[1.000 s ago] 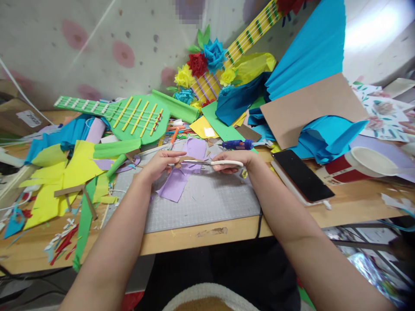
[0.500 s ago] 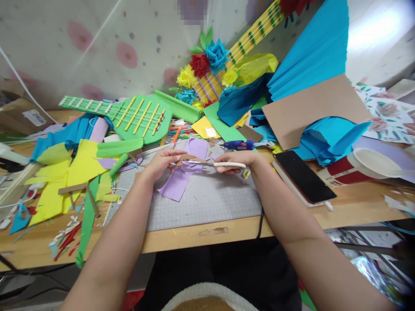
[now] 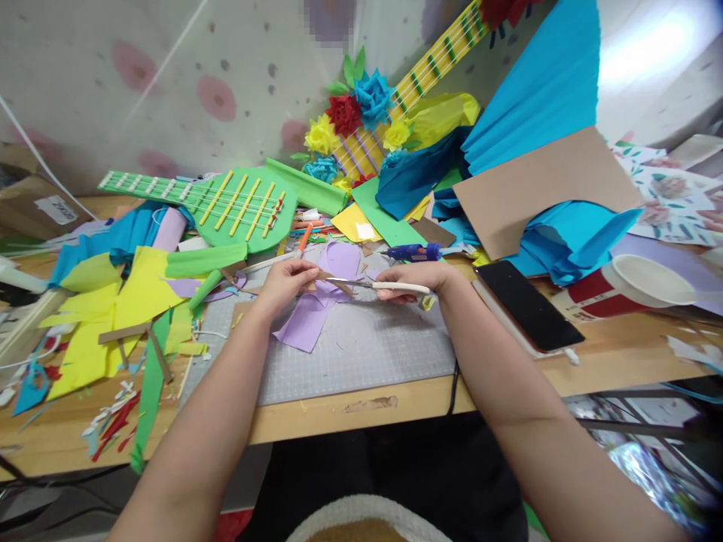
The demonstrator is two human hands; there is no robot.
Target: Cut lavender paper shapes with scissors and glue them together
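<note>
My right hand is closed round the white handles of a pair of scissors, whose blades point left. Between the fingertips of my left hand is pinched a small piece of brown cardboard. The blades lie at the cardboard, across its edge; how far they are spread is hard to make out. Under both hands, sheets of purple crepe paper lie on a grey cutting mat.
A blue glue gun lies behind my right hand. To the right are a phone and a paper cup. A green paper guitar rests at back left, near yellow paper scraps. Cut cardboard leans at back right.
The cardboard piece has turned slightly in my left fingers, its free end now tilting down below the scissor blades. My right hand keeps its hold on the scissors. The view has shifted slightly.
</note>
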